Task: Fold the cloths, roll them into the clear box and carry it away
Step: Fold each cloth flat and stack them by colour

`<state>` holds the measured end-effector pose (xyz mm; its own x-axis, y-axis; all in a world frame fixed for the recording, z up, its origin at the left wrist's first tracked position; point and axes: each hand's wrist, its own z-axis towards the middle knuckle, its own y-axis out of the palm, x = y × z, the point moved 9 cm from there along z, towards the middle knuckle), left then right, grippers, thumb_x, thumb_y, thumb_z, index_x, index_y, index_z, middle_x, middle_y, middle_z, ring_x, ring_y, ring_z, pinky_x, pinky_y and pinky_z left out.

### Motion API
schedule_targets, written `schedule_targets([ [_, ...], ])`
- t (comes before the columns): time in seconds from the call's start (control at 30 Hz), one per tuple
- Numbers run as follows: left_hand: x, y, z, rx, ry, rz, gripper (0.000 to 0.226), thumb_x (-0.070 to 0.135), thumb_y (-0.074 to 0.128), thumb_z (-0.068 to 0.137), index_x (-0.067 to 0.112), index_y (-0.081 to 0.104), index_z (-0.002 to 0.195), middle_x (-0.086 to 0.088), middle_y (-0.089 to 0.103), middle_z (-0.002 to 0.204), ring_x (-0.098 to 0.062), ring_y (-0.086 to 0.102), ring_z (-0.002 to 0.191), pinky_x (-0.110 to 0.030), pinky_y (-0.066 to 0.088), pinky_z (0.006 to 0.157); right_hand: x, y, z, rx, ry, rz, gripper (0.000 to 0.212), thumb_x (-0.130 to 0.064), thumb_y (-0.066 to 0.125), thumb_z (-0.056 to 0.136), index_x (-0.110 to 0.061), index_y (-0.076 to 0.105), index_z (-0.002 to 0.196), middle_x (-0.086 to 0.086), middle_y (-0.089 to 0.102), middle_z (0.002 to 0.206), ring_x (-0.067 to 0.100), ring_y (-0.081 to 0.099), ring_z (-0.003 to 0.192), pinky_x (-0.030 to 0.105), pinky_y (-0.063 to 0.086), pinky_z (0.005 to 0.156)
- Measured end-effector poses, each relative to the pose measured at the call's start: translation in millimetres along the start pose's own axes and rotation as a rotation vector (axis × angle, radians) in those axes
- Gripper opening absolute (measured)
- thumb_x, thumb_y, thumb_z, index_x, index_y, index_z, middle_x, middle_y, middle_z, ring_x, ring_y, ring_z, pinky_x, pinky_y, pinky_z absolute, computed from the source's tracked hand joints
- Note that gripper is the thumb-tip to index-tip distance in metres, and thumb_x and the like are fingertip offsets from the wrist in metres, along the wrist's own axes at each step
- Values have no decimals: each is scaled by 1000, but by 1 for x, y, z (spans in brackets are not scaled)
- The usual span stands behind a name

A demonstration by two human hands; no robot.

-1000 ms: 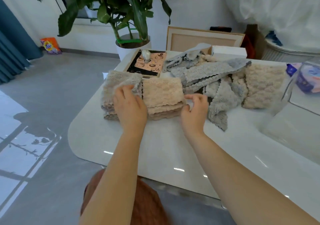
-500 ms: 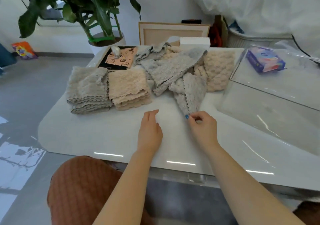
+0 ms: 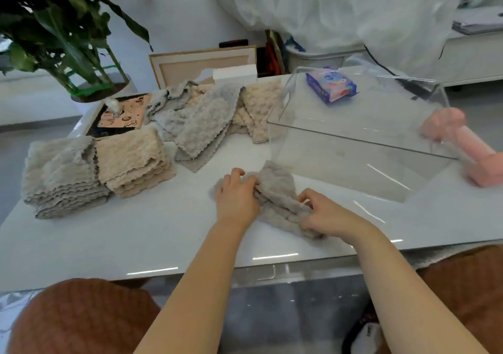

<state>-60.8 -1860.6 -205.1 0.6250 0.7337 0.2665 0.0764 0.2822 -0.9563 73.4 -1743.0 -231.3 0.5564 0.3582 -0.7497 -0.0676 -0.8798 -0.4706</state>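
A crumpled grey cloth (image 3: pixel 277 193) lies on the white table (image 3: pixel 136 239) in front of me. My left hand (image 3: pixel 236 198) grips its left part with curled fingers. My right hand (image 3: pixel 321 213) pinches its near right end. The clear box (image 3: pixel 353 146) stands just behind the cloth to the right, with no cloths inside. At the left sit a stack of folded grey cloths (image 3: pixel 62 174) and a stack of folded beige cloths (image 3: pixel 136 163). A loose heap of grey and beige cloths (image 3: pixel 206 119) lies at the back.
A pink object (image 3: pixel 468 146) lies at the right behind the box. A blue packet (image 3: pixel 330 85) sits beyond the box. A pink-and-black board (image 3: pixel 122 114), a white carton (image 3: pixel 234 74) and a potted plant (image 3: pixel 68 40) stand at the back left. Brown seats are below the table edge.
The grey cloth has been pulled out of the heap to the table in front of me. Both hands now hold it; before, only the right pinched its corner. The view shifted right.
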Motion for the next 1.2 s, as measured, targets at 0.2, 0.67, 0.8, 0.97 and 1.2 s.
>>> schedule_targets([
  [0.2,-7,-5,-2,-76,-60,-169,24,34,68,78,21,50,68,3,42,91,-18,47,87,-33,39,74,18,-60,-3,559,81,-125,12,-4,53,76,-13,61,80,7,59,84,29,56,83,28,37,63],
  [0.67,-40,-31,-23,-313,-203,-316,61,39,66,84,34,34,137,1,65,82,-15,67,60,-33,56,65,-70,-29,-5,446,-196,443,16,-11,52,90,-11,59,75,14,64,79,30,69,71,34,56,57],
  [0.8,-37,-26,-24,-189,-277,-309,23,33,46,95,25,61,112,-2,68,77,-19,65,54,-34,58,66,-84,-33,-27,462,-332,333,26,-33,53,74,-8,60,78,19,62,81,30,63,79,50,54,83],
  [0.97,-37,-32,-29,20,-457,-999,23,19,38,101,9,58,104,-8,69,65,-18,62,42,-20,42,41,-84,-55,-50,584,-391,325,20,-24,55,82,-5,60,77,3,51,67,15,46,67,32,36,66],
  [1.2,-45,-99,-25,311,-356,-1850,22,5,28,103,11,47,94,-10,59,96,-25,63,90,-41,55,85,-124,-42,-58,475,-510,293,19,-10,57,90,-8,68,106,-4,49,141,9,44,129,27,35,106],
])
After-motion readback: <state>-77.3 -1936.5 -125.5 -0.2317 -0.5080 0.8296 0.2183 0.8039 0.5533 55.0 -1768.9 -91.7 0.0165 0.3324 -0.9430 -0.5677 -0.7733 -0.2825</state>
